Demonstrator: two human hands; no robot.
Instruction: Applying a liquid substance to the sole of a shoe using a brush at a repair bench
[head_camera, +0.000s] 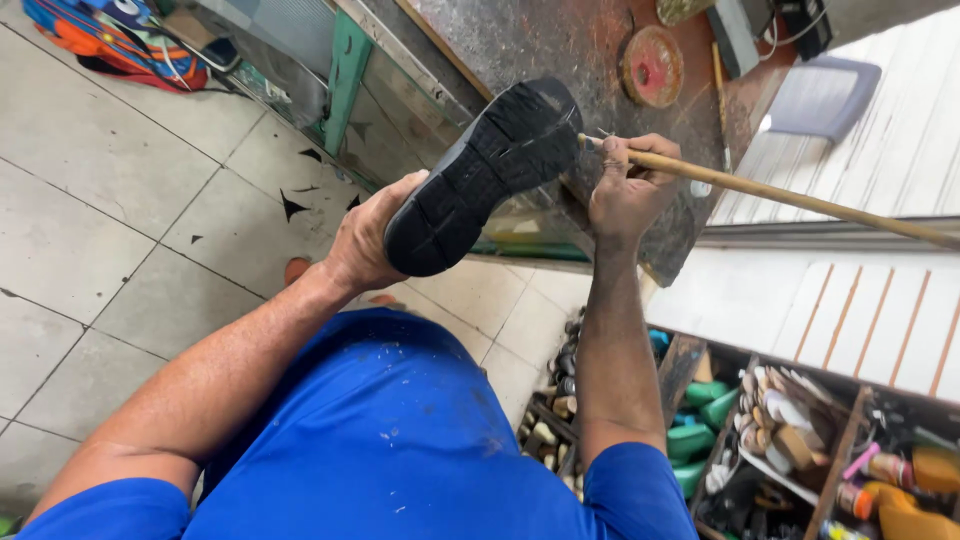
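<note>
Your left hand (372, 235) gripped the black shoe (485, 175), sole up, over the stained workbench (560, 45); your right hand (628, 190) closed around a wooden stick (800, 200) touching its edge

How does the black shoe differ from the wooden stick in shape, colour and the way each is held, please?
The black shoe is broad, dark and sole-up, cupped from beneath by the left hand. The wooden stick is thin, pale and long, gripped near its tip by the right hand. They meet at the shoe's heel edge.
</note>
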